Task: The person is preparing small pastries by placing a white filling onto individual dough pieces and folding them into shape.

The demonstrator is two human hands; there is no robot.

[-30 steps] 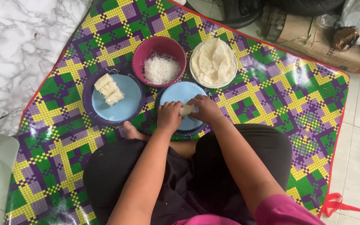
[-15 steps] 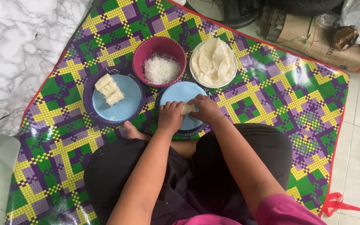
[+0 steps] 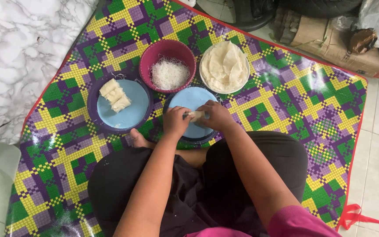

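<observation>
My left hand [image 3: 175,121] and my right hand [image 3: 216,116] both grip a small pale roll [image 3: 195,115] over a light blue plate [image 3: 189,98] in front of my crossed legs. The fingers of both hands press the roll's ends. To the left, a second blue plate [image 3: 130,112] carries three finished pale rolls [image 3: 115,95]. Behind stand a magenta bowl [image 3: 154,52] of thin white noodles [image 3: 168,74] and a white plate [image 3: 245,79] stacked with round pale wrappers [image 3: 224,66].
Everything rests on a glossy checked mat [image 3: 294,96] in purple, green and yellow with a red edge. A white marbled sheet [image 3: 18,52] lies at the left. Cardboard boxes and plastic bags [image 3: 352,35] sit on the tiled floor at the upper right.
Both hands have shifted slightly on the roll while staying over the blue plate. The bowls, plates and rolls have not moved.
</observation>
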